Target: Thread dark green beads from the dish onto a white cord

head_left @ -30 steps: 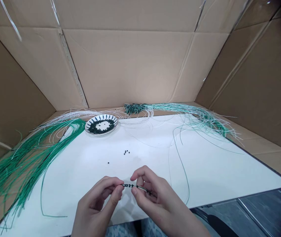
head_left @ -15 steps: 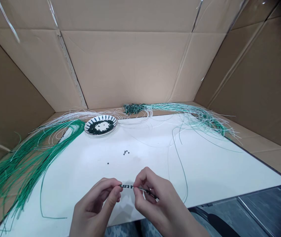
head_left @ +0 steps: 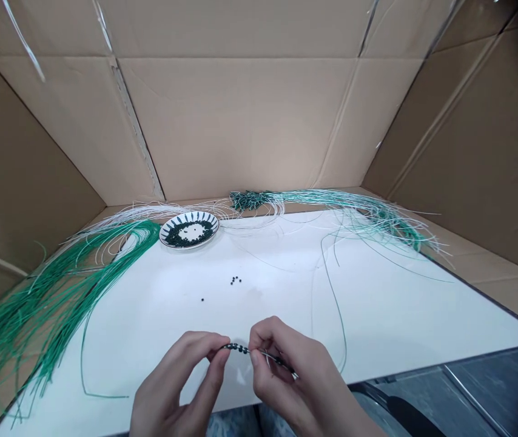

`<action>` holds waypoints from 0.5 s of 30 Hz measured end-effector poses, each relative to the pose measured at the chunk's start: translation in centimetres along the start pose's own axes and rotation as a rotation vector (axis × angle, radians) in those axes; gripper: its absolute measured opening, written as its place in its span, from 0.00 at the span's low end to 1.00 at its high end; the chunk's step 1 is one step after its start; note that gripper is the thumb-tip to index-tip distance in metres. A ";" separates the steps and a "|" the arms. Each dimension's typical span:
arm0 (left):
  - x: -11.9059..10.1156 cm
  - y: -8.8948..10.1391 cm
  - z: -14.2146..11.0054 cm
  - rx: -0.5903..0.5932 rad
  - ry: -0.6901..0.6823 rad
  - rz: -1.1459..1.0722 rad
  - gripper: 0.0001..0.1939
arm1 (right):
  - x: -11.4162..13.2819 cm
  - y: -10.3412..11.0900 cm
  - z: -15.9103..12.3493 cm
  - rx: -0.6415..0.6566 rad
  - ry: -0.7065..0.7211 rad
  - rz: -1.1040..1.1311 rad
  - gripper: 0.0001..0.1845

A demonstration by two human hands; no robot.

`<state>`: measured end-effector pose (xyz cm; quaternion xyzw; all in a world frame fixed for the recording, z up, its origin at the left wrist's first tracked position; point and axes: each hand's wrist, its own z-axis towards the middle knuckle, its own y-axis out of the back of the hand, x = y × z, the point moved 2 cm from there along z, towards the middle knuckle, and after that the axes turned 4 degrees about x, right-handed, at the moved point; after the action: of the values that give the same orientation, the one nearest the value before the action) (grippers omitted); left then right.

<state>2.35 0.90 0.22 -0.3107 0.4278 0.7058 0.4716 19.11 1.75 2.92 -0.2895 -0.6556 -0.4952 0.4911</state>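
Between my two hands runs a short string of dark beads point(head_left: 239, 348), low over the front of the white board. My left hand point(head_left: 184, 379) pinches its left end between thumb and forefinger. Just right of the beads, the thumb and forefinger of my right hand point(head_left: 293, 370) are closed on the same string, and more of it, with dark beads, passes across that palm. Thin pale thread ends show by the right fingers. Several loose dark beads point(head_left: 235, 280) lie on the board beyond my hands, and a single bead point(head_left: 202, 300) lies nearer on the left.
A striped-rim plate point(head_left: 164, 233) of dark beads stands at the back left. Green cords point(head_left: 90, 279) spread along the left edge. A beaded bundle point(head_left: 250, 199) with long threads lies along the back. Cardboard walls point(head_left: 241, 121) surround the white board point(head_left: 390, 303).
The beaded string now bows upward slightly between my hands, where it was straighter before. My left fingertips have shifted a little. The whole view has moved slightly.
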 end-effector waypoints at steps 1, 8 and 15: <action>0.1 0.1 0.0 -0.008 -0.009 0.019 0.13 | 0.0 0.0 0.0 -0.017 0.023 -0.031 0.05; -0.7 -0.1 0.5 0.048 0.067 -0.099 0.13 | 0.0 0.0 -0.1 -0.078 0.117 -0.079 0.05; -1.0 -0.7 0.4 -0.013 0.276 -0.299 0.08 | -1.3 -0.3 0.3 -0.022 0.034 0.150 0.05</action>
<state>3.35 0.98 1.05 -0.4677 0.4328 0.5814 0.5059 19.17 2.04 1.55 -0.3348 -0.6181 -0.4691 0.5346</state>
